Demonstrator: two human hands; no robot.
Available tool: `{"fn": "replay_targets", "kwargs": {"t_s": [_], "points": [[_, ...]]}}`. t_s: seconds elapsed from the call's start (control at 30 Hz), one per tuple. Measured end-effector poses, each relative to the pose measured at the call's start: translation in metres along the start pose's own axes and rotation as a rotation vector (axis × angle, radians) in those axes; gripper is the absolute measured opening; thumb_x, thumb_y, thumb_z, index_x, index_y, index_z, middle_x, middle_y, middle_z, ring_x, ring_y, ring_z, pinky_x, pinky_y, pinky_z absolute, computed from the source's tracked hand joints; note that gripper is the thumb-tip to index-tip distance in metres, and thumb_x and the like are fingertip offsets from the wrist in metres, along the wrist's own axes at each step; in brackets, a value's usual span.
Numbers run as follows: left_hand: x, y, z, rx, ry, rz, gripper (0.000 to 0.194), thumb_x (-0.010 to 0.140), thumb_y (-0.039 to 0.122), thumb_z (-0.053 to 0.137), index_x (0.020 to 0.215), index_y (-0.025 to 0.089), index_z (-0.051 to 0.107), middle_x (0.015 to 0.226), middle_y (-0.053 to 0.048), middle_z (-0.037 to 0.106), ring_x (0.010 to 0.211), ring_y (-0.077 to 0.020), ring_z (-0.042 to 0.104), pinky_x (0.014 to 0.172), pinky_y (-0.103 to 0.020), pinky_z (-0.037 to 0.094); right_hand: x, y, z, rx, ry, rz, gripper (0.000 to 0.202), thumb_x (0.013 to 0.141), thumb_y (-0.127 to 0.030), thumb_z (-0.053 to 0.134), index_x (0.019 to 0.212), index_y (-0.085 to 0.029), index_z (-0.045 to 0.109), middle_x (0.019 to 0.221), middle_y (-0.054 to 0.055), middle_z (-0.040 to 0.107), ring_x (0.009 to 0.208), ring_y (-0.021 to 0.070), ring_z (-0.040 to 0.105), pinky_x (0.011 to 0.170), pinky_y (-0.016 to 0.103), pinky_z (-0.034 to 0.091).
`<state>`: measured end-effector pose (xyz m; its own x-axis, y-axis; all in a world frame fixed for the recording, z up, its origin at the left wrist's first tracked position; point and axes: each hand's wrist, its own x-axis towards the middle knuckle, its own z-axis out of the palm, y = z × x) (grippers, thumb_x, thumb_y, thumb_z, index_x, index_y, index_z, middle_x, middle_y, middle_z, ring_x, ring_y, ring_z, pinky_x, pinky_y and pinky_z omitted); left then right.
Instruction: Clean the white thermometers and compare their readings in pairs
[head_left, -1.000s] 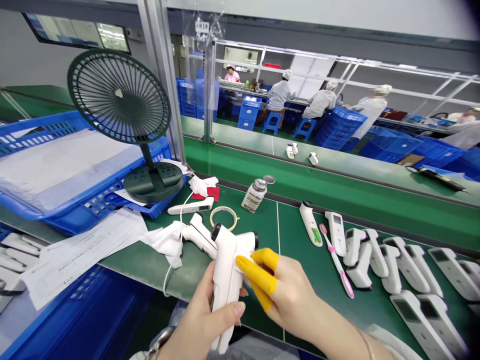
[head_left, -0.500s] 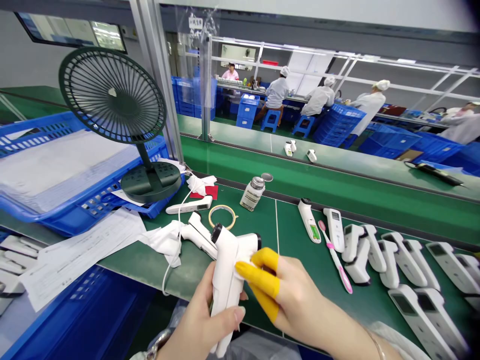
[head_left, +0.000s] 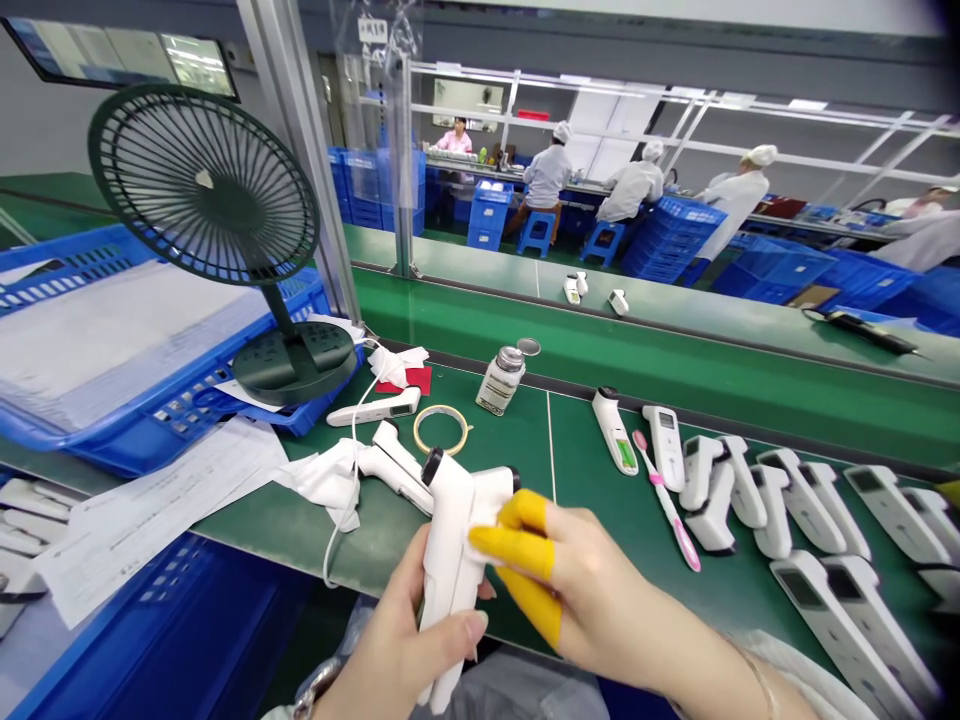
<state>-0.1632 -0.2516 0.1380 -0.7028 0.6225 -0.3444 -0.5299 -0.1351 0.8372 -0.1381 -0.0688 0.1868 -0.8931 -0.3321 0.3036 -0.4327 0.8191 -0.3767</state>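
My left hand (head_left: 424, 625) is closed around the handles of two white handheld thermometers, a nearer one (head_left: 450, 510) and one behind it (head_left: 491, 490), side by side with their black-ringed heads upward. My right hand (head_left: 555, 560), with yellow finger cots, has its fingers drawn together against the rear thermometer's side. Something white shows at those fingertips, too small to make out. Just beyond my left hand lie more white thermometer housings (head_left: 397, 470), a crumpled white cloth (head_left: 322, 478) and a roll of tape (head_left: 441, 430).
A dark fan (head_left: 217, 190) stands at the left by a blue basket (head_left: 150, 390) of papers. A dispenser bottle (head_left: 501, 382) with its lid up is at centre back. Rightward lie a pink-white toothbrush (head_left: 667, 505) and several thermometers (head_left: 817, 610). People work beyond the bench.
The view has shifted slightly, moving the background a little left and up. Both hands keep nearly the same pose; my left hand still holds the two thermometers.
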Motion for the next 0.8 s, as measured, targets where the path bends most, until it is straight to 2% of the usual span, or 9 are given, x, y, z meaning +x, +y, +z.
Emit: {"fn": "replay_targets", "kwargs": {"t_s": [0.07, 0.17, 0.3, 0.43, 0.47, 0.53, 0.6, 0.7, 0.8], "points": [[0.0, -0.001, 0.0, -0.003, -0.004, 0.014, 0.058, 0.067, 0.034, 0.07, 0.116, 0.021, 0.043, 0.086, -0.003, 0.06, 0.062, -0.0103, 0.05, 0.056, -0.024, 0.042, 0.0, 0.0, -0.001, -0.003, 0.0, -0.014, 0.035, 0.083, -0.011, 0.045, 0.112, -0.023, 0.058, 0.084, 0.006, 0.056, 0.064, 0.0154, 0.054, 0.054, 0.027, 0.045], [0.001, -0.003, -0.001, 0.019, -0.023, 0.038, 0.054, 0.068, 0.034, 0.07, 0.114, 0.021, 0.045, 0.087, -0.003, 0.06, 0.062, -0.0103, 0.05, 0.056, -0.023, 0.042, -0.001, -0.002, 0.0, -0.093, 0.114, 0.034, 0.036, 0.081, -0.009, 0.043, 0.113, -0.019, 0.058, 0.084, 0.008, 0.056, 0.065, 0.0172, 0.054, 0.052, 0.029, 0.045], [0.002, -0.006, -0.003, 0.002, -0.024, 0.032, 0.057, 0.068, 0.033, 0.07, 0.117, 0.022, 0.044, 0.087, -0.002, 0.06, 0.061, -0.0096, 0.05, 0.055, -0.023, 0.041, -0.003, -0.002, 0.0, -0.008, 0.009, -0.013, 0.037, 0.083, -0.012, 0.044, 0.116, -0.023, 0.056, 0.084, 0.005, 0.058, 0.062, 0.0146, 0.055, 0.052, 0.027, 0.046], [0.005, -0.005, -0.003, -0.04, -0.057, 0.051, 0.049, 0.067, 0.032, 0.07, 0.109, 0.02, 0.049, 0.085, -0.003, 0.06, 0.059, -0.0088, 0.048, 0.055, -0.023, 0.039, -0.008, 0.015, -0.003, -0.241, 0.237, 0.208, 0.033, 0.086, -0.017, 0.041, 0.113, -0.013, 0.06, 0.091, 0.014, 0.06, 0.072, 0.0221, 0.062, 0.057, 0.034, 0.052], [0.005, -0.005, -0.003, -0.053, -0.068, 0.052, 0.046, 0.067, 0.032, 0.07, 0.107, 0.02, 0.05, 0.085, -0.003, 0.06, 0.058, -0.0084, 0.048, 0.054, -0.023, 0.039, -0.01, 0.02, -0.003, -0.275, 0.254, 0.264, 0.033, 0.087, -0.019, 0.041, 0.112, -0.011, 0.061, 0.091, 0.015, 0.06, 0.073, 0.0234, 0.062, 0.058, 0.036, 0.052], [0.006, -0.003, -0.001, -0.086, -0.081, 0.05, 0.041, 0.067, 0.031, 0.07, 0.102, 0.02, 0.053, 0.084, -0.003, 0.06, 0.057, -0.0079, 0.048, 0.053, -0.022, 0.038, -0.015, 0.03, -0.002, -0.273, 0.196, 0.344, 0.033, 0.088, -0.02, 0.04, 0.112, -0.013, 0.061, 0.09, 0.014, 0.061, 0.07, 0.0227, 0.062, 0.058, 0.038, 0.053], [0.007, -0.002, 0.0, -0.123, -0.092, 0.048, 0.034, 0.067, 0.03, 0.07, 0.096, 0.019, 0.056, 0.084, -0.003, 0.06, 0.056, -0.0074, 0.048, 0.052, -0.022, 0.037, -0.02, 0.037, 0.001, -0.25, 0.08, 0.402, 0.033, 0.088, -0.022, 0.04, 0.113, -0.016, 0.061, 0.09, 0.012, 0.061, 0.069, 0.0226, 0.061, 0.059, 0.04, 0.053], [0.008, -0.001, 0.002, -0.162, -0.112, 0.032, 0.03, 0.066, 0.03, 0.07, 0.091, 0.018, 0.058, 0.082, -0.003, 0.059, 0.055, -0.007, 0.048, 0.052, -0.022, 0.036, -0.027, 0.044, 0.005, -0.265, 0.002, 0.448, 0.035, 0.087, -0.028, 0.045, 0.116, -0.016, 0.058, 0.105, 0.017, 0.058, 0.095, 0.0315, 0.057, 0.073, 0.05, 0.05], [0.009, 0.0, 0.003, -0.188, -0.128, 0.022, 0.029, 0.066, 0.03, 0.07, 0.091, 0.017, 0.059, 0.082, -0.003, 0.059, 0.054, -0.0071, 0.048, 0.052, -0.022, 0.036, -0.034, 0.045, 0.011, -0.16, 0.126, 0.488, 0.04, 0.085, -0.036, 0.049, 0.121, -0.018, 0.053, 0.127, 0.019, 0.046, 0.119, 0.0346, 0.041, 0.091, 0.056, 0.04]]}}
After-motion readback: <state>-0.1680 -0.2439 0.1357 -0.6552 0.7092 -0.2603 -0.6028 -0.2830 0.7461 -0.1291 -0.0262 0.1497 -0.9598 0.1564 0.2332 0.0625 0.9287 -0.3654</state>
